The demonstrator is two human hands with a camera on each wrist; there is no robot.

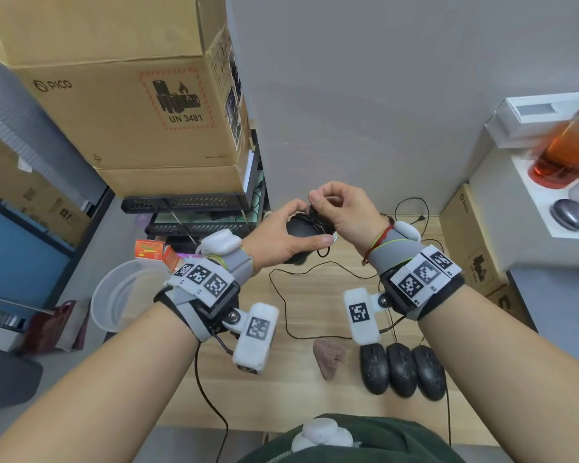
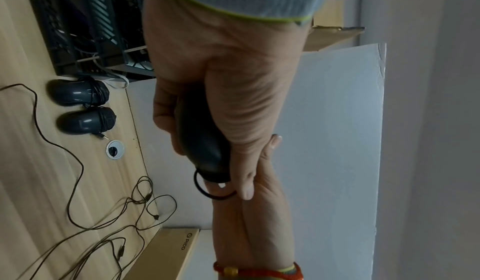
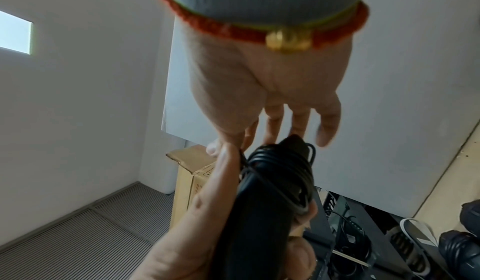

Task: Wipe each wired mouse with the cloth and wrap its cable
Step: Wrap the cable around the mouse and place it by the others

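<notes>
My left hand (image 1: 281, 240) grips a black wired mouse (image 1: 300, 228) above the wooden desk (image 1: 315, 396), thumb along its side. Several turns of black cable (image 3: 280, 173) are wound round the mouse body (image 3: 254, 223), and a small loop (image 2: 215, 193) hangs below it. My right hand (image 1: 331, 203) hovers over the mouse's far end with curled fingers, thumb and forefinger pinching the cable. A pinkish-brown cloth (image 1: 328, 357) lies crumpled on the desk near me. Three black mice (image 1: 401, 369) lie side by side to its right. Two wrapped mice (image 2: 80, 106) lie at the back.
Loose black cables (image 1: 281, 295) trail across the desk. Stacked cardboard boxes (image 1: 114, 95) and a black rack (image 1: 188, 208) stand at the back left, a clear plastic bowl (image 1: 121, 295) left of the desk. A white shelf (image 1: 532, 208) at right carries an orange bottle (image 1: 569, 152).
</notes>
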